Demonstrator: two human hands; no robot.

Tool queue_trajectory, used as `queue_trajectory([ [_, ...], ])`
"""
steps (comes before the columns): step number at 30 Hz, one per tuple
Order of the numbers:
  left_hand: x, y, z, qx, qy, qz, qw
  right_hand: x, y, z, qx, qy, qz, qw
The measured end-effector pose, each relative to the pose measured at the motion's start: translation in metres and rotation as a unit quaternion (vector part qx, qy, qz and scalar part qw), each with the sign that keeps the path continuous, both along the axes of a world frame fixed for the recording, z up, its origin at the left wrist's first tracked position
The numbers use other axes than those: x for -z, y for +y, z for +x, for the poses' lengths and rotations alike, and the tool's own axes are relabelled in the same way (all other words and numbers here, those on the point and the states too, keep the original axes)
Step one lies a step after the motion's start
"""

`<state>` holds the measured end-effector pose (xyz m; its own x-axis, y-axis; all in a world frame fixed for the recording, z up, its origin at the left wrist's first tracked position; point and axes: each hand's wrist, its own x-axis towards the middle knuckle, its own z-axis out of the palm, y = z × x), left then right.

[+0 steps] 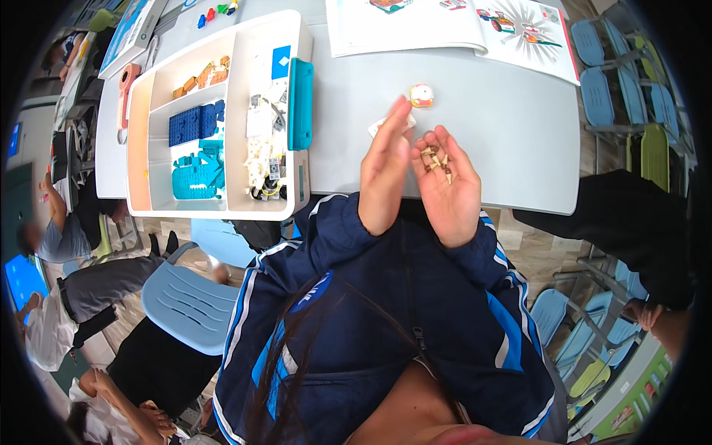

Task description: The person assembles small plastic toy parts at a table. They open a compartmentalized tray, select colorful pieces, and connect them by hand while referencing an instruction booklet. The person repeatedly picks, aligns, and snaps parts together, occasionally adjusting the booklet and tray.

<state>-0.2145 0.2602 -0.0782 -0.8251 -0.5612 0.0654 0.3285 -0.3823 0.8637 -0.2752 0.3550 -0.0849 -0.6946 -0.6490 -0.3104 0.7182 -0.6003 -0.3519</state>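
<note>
My right hand [454,199] is held palm up and slightly cupped, with several small brown and tan cone-shaped pieces [437,161] lying in it. Close on its left is my left hand [383,174], turned edge-on with its fingers stretched out and nothing seen in it. Its fingers partly cover a small white flat piece [377,129] on the table. Just beyond the fingertips sits a small rounded block figure [421,95] in white, yellow and red.
A white divided bin [302,178] of bricks, with a teal handle [300,104], stands at left on the grey table [519,141]. An open picture booklet [415,37] lies at the far side. Small coloured figures [211,13] stand beyond the bin. Chairs [189,304] and other people are around.
</note>
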Motion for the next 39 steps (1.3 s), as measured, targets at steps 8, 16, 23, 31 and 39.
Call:
queue_trajectory([
  [8, -0.002, 0.007, -0.012, 0.103, -0.037, 0.408, 0.906, -0.023, -0.020, 0.015, 0.013, 0.315, 0.186, 0.931],
  [16, 0.014, 0.007, -0.004, 0.135, -0.081, 0.492, 0.856, -0.015, -0.024, 0.018, 0.119, 0.414, 0.150, 0.890],
  [23, -0.013, -0.006, 0.018, 0.117, -0.141, 0.599, 0.780, -0.015, -0.012, 0.001, 0.275, 0.578, 0.187, 0.745],
  [31, -0.116, -0.148, 0.100, 0.132, 0.026, 0.560, 0.818, 0.004, 0.012, -0.039, 0.294, 0.464, 0.312, 0.775],
  [39, -0.084, -0.368, 0.062, -0.010, -0.261, 0.034, 0.965, 0.023, 0.017, -0.049, 0.234, 0.416, 0.353, 0.804],
])
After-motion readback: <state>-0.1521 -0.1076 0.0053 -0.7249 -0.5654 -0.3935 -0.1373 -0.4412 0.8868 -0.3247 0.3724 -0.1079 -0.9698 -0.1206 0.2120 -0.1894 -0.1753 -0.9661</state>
